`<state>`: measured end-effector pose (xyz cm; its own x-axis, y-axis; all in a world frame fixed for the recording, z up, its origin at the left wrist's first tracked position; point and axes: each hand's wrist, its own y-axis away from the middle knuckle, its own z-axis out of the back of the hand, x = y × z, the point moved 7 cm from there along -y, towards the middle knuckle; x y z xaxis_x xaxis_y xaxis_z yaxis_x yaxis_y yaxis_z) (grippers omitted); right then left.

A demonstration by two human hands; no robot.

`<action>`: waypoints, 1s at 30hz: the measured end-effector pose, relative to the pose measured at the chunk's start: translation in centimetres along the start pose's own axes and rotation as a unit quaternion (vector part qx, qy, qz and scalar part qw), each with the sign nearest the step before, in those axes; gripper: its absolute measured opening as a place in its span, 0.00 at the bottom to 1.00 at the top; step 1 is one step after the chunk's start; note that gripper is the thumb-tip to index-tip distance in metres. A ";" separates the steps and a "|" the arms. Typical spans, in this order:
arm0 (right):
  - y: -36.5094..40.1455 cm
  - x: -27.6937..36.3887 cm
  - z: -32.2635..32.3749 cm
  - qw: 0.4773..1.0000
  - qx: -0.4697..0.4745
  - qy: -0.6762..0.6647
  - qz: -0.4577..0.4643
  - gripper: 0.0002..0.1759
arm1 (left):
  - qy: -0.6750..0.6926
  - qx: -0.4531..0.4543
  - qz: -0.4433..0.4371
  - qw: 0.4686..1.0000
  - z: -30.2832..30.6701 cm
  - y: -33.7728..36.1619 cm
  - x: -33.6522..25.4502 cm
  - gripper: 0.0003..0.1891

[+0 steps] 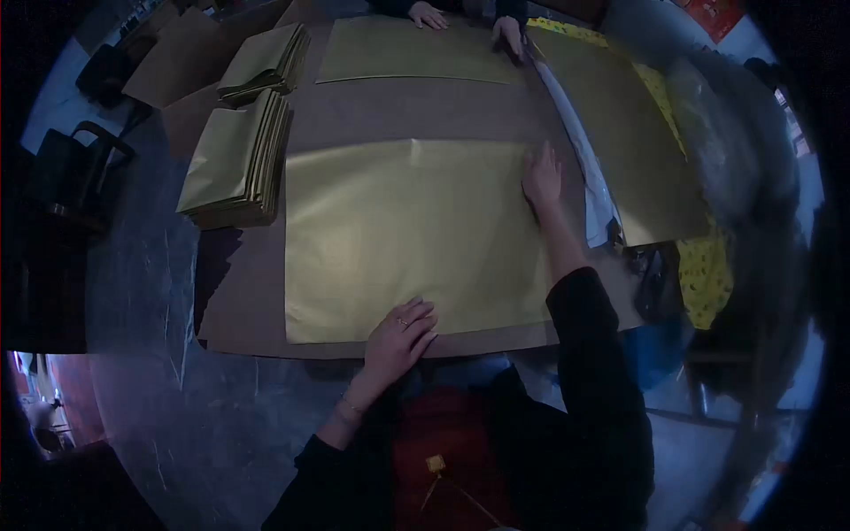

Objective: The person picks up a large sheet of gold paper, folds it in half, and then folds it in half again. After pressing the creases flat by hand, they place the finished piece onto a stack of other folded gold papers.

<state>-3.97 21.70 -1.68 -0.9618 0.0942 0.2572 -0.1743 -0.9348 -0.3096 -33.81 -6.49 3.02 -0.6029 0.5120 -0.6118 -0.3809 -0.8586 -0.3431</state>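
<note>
A large gold paper sheet [407, 239] lies spread on the brown cardboard-like table covering [390, 115] in front of me. My left hand [400, 343] rests on the sheet's near edge, its fingers lying flat; a ring and a thin bracelet show on it. At the far right corner of the sheet is my right hand [543, 180], with fingers extended along the right edge. Neither hand visibly grips anything. The right hand's underside is hidden.
Folded gold paper stacks [226, 164] stand at the left. Across the table, a person's hands [428, 15] touch another gold sheet [416, 53]. On the right lies a pile of large sheets [620, 133] with yellow patterned wrapping [706, 274]. An opened cardboard box [181, 62] sits back left.
</note>
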 end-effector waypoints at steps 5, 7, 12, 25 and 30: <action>0.3 0.5 0.1 0.995 -0.075 0.054 0.027 0.31 | 0.026 0.071 0.034 0.997 1.0 -2.2 0.2 0.08; 0.8 1.7 0.8 0.992 -0.082 0.040 0.087 0.28 | 0.027 0.133 0.079 0.988 0.9 -3.5 1.0 0.06; 1.2 3.1 2.7 0.991 -0.014 -0.098 0.090 0.18 | -0.033 0.224 0.018 0.974 -1.6 -7.5 2.3 0.06; 1.1 2.8 2.0 0.989 0.021 -0.121 0.084 0.19 | -0.151 0.048 0.026 0.987 -9.5 -23.0 7.2 0.28; 0.7 2.2 1.5 0.991 0.007 -0.108 0.078 0.19 | -0.168 0.001 0.090 0.982 -5.8 -23.2 10.4 0.32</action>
<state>-5.87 20.70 0.00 -0.9089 -0.1251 0.3978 -0.0238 -0.9369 -0.3489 -27.23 18.62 0.47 -0.8579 0.3321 -0.3921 -0.2484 -0.9360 -0.2494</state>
